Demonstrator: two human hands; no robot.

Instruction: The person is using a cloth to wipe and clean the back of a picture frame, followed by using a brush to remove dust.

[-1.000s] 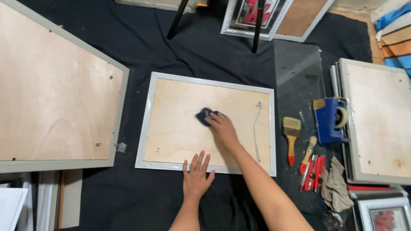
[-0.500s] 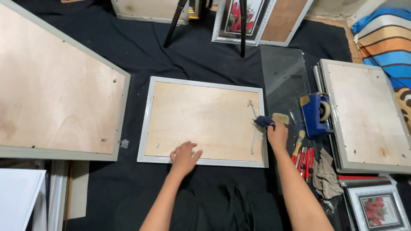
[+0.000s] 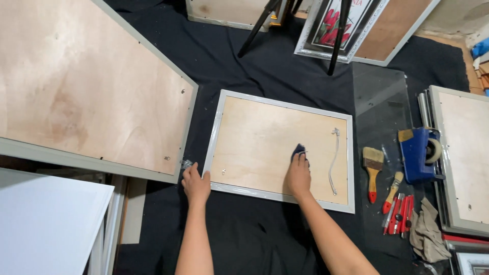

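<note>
A picture frame [image 3: 218, 121] lies face down on black cloth, its plywood back [image 3: 265, 137] up, with a white cord [image 3: 333, 160] hanging loop near its right side. My right hand [image 3: 298, 175] presses a dark blue cloth [image 3: 298, 150] onto the plywood, near the lower middle. My left hand [image 3: 195, 184] rests at the frame's lower left corner, fingers touching the grey rim.
A large face-down frame [image 3: 86, 91] lies at left. To the right are a paintbrush [image 3: 373, 168], a smaller brush [image 3: 392, 192], red cutters [image 3: 400, 214], a blue tape dispenser [image 3: 417, 153], a rag [image 3: 425, 234], a clear sheet [image 3: 379, 97] and another frame [image 3: 466, 153]. Tripod legs [image 3: 260, 25] stand behind.
My right hand carried the blue cloth from the frame's right edge back to the lower middle of the plywood. My left hand slid from the bottom edge to the lower left corner.
</note>
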